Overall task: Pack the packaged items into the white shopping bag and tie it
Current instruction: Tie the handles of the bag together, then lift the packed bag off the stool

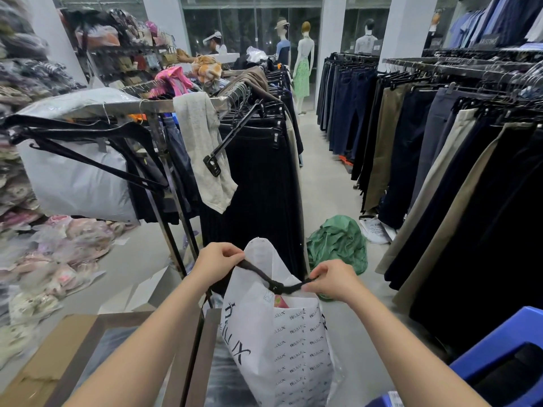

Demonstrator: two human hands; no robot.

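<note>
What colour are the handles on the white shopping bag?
Black: the handles, knotted above the white shopping bag, show best in the head view.

Legible text: one brand mark, on the white shopping bag (293, 362); other lettering is too blurred to read.

Bag front panel: small dark wordmark repeated in slanting rows, reads approx. "HEULUX", middle letters uncertain. Bag side panel: same mark in large letters running down the panel, only the ending "LUX" clear. Black sign (489, 40) on top of the right-hand clothes rack: pale capitals, blurred, possibly beginning "KRYST", unconfirmed. Smaller dark sign (377, 47) farther back by a pillar: lettering present, unreadable. White packet (374, 230) on the floor beside the trouser rack: several lines of grey print, too small to read.
</note>
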